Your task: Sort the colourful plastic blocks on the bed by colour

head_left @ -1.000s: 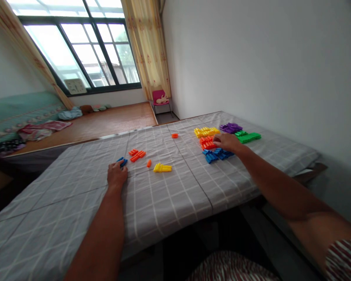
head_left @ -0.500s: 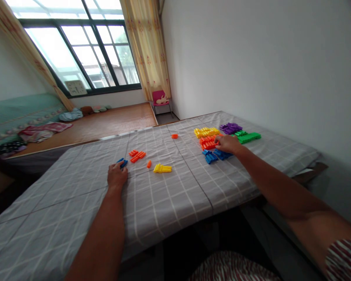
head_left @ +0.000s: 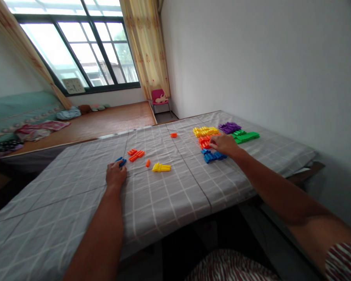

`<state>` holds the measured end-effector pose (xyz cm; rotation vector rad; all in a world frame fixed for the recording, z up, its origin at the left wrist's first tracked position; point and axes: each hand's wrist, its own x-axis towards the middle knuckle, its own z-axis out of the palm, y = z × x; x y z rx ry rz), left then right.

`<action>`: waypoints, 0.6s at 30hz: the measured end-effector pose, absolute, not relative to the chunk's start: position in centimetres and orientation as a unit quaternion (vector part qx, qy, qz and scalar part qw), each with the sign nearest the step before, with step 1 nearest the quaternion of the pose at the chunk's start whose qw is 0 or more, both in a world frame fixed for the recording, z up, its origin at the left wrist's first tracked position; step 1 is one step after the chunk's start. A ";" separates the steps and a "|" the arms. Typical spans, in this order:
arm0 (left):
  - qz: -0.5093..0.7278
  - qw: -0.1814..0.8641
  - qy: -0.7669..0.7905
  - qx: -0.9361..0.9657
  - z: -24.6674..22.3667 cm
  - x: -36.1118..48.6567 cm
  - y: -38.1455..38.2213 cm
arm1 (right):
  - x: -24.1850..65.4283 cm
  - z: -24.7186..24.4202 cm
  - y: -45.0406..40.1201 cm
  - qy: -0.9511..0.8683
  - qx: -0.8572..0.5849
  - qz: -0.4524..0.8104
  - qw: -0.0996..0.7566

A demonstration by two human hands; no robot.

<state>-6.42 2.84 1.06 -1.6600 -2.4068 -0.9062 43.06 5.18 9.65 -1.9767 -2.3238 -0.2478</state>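
My left hand (head_left: 116, 173) rests on the cloth at the left, its fingers at some blue pieces (head_left: 121, 160); whether they grip one is too small to tell. My right hand (head_left: 224, 144) is over the right edge of the orange pile (head_left: 204, 141), fingers bent, and anything between them is hidden. Just in front of it lies the blue pile (head_left: 213, 156). Behind are the yellow pile (head_left: 204, 131) and the purple pile (head_left: 229, 127), with green pieces (head_left: 247, 137) to the right. Between my hands lie orange pieces (head_left: 137, 155), one orange piece (head_left: 148, 163) and yellow pieces (head_left: 161, 168).
A grey checked cloth (head_left: 169, 203) covers the table. Another orange bit (head_left: 173, 135) lies near its far edge. Beyond stand a wooden platform (head_left: 119, 117) and a pink chair (head_left: 158, 95). A white wall (head_left: 251, 58) rises at the right.
My right hand has shifted slightly left and towards me, uncovering more of the blue pile. My left hand stays by the blue pieces. The whole view has shifted slightly.
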 end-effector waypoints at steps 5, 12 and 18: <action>-0.300 0.042 -0.784 -0.542 1.0 -6.3 2.7 | 39.9 8.3 6.6 -0.755 -0.654 -0.042 -0.027; -0.294 0.045 -0.783 -0.547 1.1 -6.4 2.8 | 39.5 8.1 7.8 -0.731 -0.681 -0.019 -0.047; -0.303 0.048 -0.785 -0.539 1.2 -6.5 2.8 | 40.3 9.1 7.4 -0.739 -0.674 -0.012 0.002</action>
